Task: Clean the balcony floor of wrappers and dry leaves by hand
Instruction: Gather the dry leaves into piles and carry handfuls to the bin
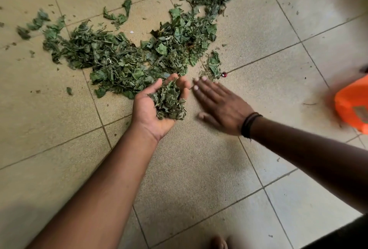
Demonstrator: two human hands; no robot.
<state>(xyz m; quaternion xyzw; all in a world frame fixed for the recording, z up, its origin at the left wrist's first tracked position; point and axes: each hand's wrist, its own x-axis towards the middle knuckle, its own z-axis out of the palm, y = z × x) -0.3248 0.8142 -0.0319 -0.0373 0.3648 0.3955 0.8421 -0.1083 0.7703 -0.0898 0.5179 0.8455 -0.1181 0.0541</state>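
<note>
My left hand (pixel 147 109) is palm up and cupped, holding a clump of dry green leaves (pixel 169 102) just above the tiled floor. My right hand (pixel 217 102) lies flat beside it, palm down, fingers together and stretched, with nothing in it; black bands circle its wrist. A broad arc of dry green leaves (pixel 123 53) spreads over the floor beyond both hands, and its near edge reaches my left fingertips. A tiny red scrap (pixel 224 74) lies just past my right fingertips, and a small white scrap (pixel 131 32) sits inside the arc.
An orange plastic bag (pixel 353 105) lies at the right edge, blurred. Beige floor tiles (pixel 189 169) with dark grout lines fill the view. Loose leaf bits (pixel 37 20) are scattered at the far left. A dark edge (pixel 338 234) runs along the bottom right corner.
</note>
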